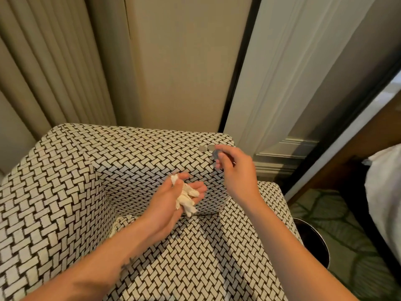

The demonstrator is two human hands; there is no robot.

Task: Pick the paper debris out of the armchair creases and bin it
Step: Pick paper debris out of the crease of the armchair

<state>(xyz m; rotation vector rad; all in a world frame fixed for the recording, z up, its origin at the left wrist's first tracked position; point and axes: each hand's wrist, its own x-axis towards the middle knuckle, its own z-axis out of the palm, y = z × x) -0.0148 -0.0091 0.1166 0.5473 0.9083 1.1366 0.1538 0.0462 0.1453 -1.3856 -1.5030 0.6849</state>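
Armchair with woven black-and-white fabric fills the lower frame. One pale paper scrap sits in the seat's left crease, beside the left forearm. Left hand is palm-up over the seat's back edge, fingers cupped, thumb pinning a crumpled white paper wad in the palm. Dark round bin stands on the floor just beside the chair's right arm. Right hand is raised near the chair's back right corner, fingertips pinching a small grey item, too blurred to identify. Curtain hangs behind the chair; white bed is at far right.
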